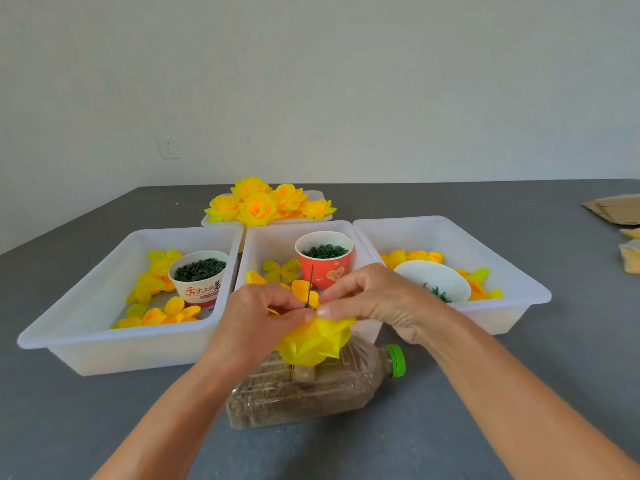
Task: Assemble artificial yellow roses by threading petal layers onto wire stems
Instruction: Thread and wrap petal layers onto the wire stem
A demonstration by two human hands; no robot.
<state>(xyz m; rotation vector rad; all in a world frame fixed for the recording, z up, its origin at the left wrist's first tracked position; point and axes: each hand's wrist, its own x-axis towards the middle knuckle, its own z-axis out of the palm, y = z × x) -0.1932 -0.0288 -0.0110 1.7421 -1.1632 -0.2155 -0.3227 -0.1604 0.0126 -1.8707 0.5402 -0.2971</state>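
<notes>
Yellow fabric bunched just above the bottle (311, 386), where the half-built rose (317, 341) sat upside down on a thin dark wire stem (310, 287) that rose straight up from between the fingers. The left hand (256, 317) pinched the petal layer at the stem with thumb and curled fingers; the right hand (374, 299) met it from the other side, its thumb and forefinger also pinching there. Whether the stem's lower end was stuck into the bottle was hidden by the petals, though it looked so. Behind the bottle stood the middle tray (273, 244) holding a red cup (325, 259) and loose petals (282, 270); finished roses (258, 204) lay farther back. A hard downward push could have bent the thin wire or torn the layer's centre hole, and uneven pressure could have rolled the bottle.
</notes>
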